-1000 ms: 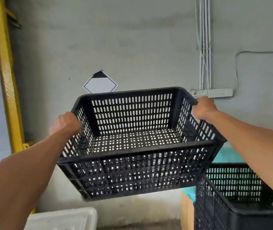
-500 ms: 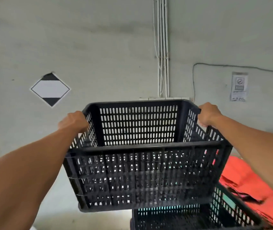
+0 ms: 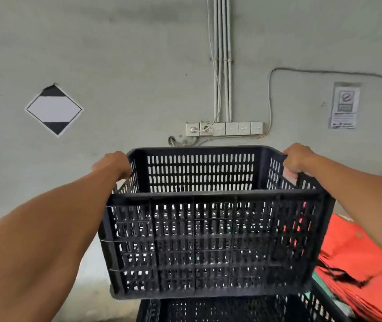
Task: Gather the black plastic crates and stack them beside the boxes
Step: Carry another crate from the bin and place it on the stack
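- Left hand (image 3: 113,165) and right hand (image 3: 298,159) grip the crate (image 3: 208,240) by its side rims, fingers curled over.
- Crate now hangs lower, closer above the second crate (image 3: 232,309); orange sheets (image 3: 366,263) at right.

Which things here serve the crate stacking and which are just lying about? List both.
Job:
held crate
lower crate
left hand
right hand

Lying about:
red fabric
diamond sign
switch panel
notice
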Available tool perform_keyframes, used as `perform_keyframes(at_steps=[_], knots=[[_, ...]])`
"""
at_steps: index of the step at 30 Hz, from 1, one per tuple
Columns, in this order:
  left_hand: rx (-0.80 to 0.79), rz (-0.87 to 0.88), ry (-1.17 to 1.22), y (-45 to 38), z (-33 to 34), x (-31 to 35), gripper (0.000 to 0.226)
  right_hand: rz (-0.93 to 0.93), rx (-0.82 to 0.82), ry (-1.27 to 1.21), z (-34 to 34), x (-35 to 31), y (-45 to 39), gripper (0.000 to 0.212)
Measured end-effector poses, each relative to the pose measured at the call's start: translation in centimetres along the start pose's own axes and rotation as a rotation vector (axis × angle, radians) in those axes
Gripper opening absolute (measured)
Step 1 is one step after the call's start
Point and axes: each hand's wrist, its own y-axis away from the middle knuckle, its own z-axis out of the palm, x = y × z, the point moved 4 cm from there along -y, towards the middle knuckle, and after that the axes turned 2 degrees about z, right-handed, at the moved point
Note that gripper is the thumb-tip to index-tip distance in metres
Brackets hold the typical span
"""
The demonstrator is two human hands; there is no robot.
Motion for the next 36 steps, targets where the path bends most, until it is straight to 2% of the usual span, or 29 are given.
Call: perform_keyframes(at_steps=[5, 11, 17, 25, 36], knots=[[-0.023, -0.091, -0.016, 2.0, 2.0, 0.9, 0.002, -0.072, -0.066, 0.004, 0.7, 1.8, -1.4, 0.037], [-0.041, -0.115, -0.074, 2.9, 3.3, 1.8, 0.008, -0.059, -0.146, -0.053, 2.5, 4.5, -2.9, 0.026], [-0.007, -0.119, -0.067, 2.7, 5.2, 2.4, 0.022, -0.041, -0.166, -0.012, 4.5, 6.0, -3.1, 0.031], [-0.120, -0.109, -0.142, 1.6, 6.2, 4.0, 0.019, -0.014, -0.214, 0.045, 5.7, 6.9, -3.8, 0.035], [-0.128, -0.092, -0.139, 1.8, 6.8, 5.5, 0.017, -0.013, -0.233, 0.055, 6.0, 8.1, -5.4, 0.033]])
